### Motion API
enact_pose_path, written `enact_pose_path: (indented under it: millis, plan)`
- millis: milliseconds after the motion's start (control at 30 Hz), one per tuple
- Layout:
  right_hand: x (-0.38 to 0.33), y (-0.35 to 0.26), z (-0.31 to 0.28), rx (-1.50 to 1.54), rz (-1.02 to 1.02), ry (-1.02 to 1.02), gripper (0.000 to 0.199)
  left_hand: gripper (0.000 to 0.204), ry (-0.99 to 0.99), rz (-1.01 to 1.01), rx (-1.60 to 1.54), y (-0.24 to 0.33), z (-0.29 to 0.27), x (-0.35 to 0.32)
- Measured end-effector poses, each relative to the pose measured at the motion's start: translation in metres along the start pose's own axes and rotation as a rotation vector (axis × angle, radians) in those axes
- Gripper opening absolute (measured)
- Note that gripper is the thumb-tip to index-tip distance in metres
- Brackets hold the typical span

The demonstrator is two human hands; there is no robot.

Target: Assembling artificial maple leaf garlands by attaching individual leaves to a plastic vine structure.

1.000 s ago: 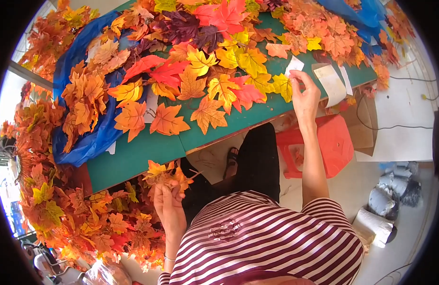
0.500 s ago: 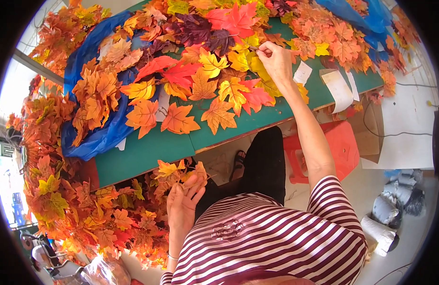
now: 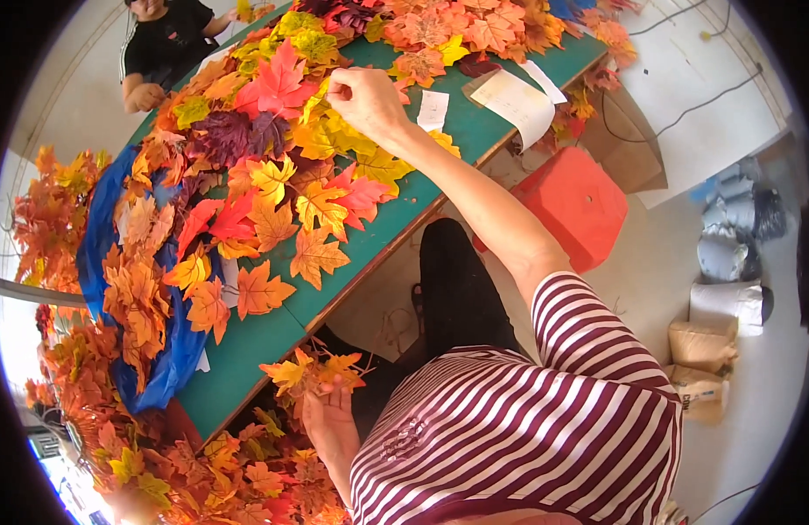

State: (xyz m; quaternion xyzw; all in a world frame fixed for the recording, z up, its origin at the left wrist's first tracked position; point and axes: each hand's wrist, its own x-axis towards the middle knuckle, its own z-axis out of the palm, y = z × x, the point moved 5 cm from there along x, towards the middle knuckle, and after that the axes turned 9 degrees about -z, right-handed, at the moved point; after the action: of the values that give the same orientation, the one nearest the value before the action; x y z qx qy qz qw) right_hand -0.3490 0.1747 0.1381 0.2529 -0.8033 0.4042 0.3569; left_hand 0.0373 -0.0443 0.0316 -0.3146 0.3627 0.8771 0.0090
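My left hand [image 3: 332, 427], near the table's front edge, is closed on a small bunch of artificial maple leaves [image 3: 289, 374], orange and yellow, with thin stems sticking out. Over the leaf pile, my right hand [image 3: 369, 103] has thumb and fingers pinched together beside yellow artificial leaves [image 3: 321, 138]. Whatever is in that pinch is hidden or too small to name. Around it lie a red leaf [image 3: 277, 83], dark purple leaves [image 3: 225, 136] and several loose orange leaves [image 3: 317, 255] on the green tabletop [image 3: 247, 350].
Blue plastic sheeting [image 3: 172, 350] lies under leaves at the left. Heaped leaf bunches [image 3: 98, 385] stand beside the table. White paper slips [image 3: 514, 105] lie at its right. A red stool [image 3: 573, 206] stands below, wrapped bundles [image 3: 728, 249] at the far right. Another person [image 3: 168, 44] is across the table.
My view has turned, and the table now slants up to the right. My right hand stays pinched over the yellow leaves; my left still holds its bunch. Another person has come into view.
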Motion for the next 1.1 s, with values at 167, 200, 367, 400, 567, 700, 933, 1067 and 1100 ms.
enact_pose_path:
  millis: [167, 200, 367, 400, 567, 700, 933, 1067, 1100]
  plan:
    - [-0.006, -0.003, 0.002, -0.028, -0.025, 0.006, 0.01, 0.025, -0.048, 0.007, 0.005, 0.0, -0.002, 0.001]
    - [-0.007, -0.003, 0.003, -0.031, -0.022, 0.004, 0.009, 0.025, -0.054, 0.006, -0.003, -0.001, -0.002, 0.001]
    - [-0.012, 0.0, 0.005, 0.007, -0.023, 0.001, 0.009, 0.025, -0.042, -0.034, -0.034, -0.004, 0.0, 0.001]
    - [-0.013, 0.0, 0.005, 0.009, -0.018, -0.001, 0.01, 0.026, -0.046, -0.042, -0.035, -0.004, 0.0, 0.001]
    - [-0.011, 0.002, 0.004, 0.027, -0.008, 0.028, 0.011, 0.027, -0.037, -0.037, -0.028, -0.004, -0.002, 0.003]
    - [-0.005, 0.001, -0.001, 0.055, -0.012, 0.079, 0.012, 0.027, -0.034, -0.031, -0.033, -0.004, 0.001, 0.005]
    - [-0.006, -0.001, -0.005, 0.071, -0.001, 0.097, 0.011, 0.026, -0.042, -0.048, -0.047, -0.008, -0.005, 0.004]
    - [-0.005, -0.001, -0.007, 0.069, 0.011, 0.067, 0.011, 0.025, -0.052, -0.051, -0.059, -0.008, -0.001, 0.003]
    - [-0.005, -0.001, -0.006, 0.07, 0.015, 0.065, 0.011, 0.025, -0.054, -0.044, -0.057, -0.008, -0.001, 0.002]
